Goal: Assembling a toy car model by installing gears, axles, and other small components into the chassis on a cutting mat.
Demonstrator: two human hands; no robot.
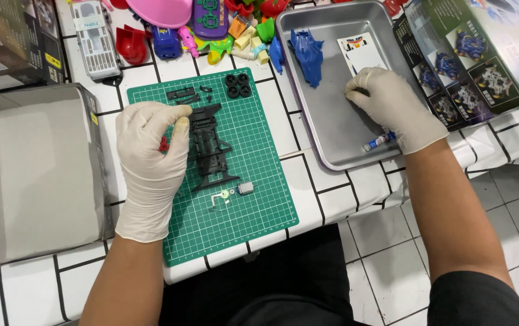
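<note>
From the head camera, one green cutting mat on the tiled counter carries one black chassis, four black tyres clustered at its top edge and one small grey motor, while one metal tray to the right holds one blue car body and one white sticker sheet. An open grey cardboard box lies at the left and a dark printed kit box at the right. The gloved left hand pinches a small red part between thumb and fingers just beside the chassis; the gloved right hand rests curled in the tray, fingertips touching the sheet, near a small blue-and-white tube.
</note>
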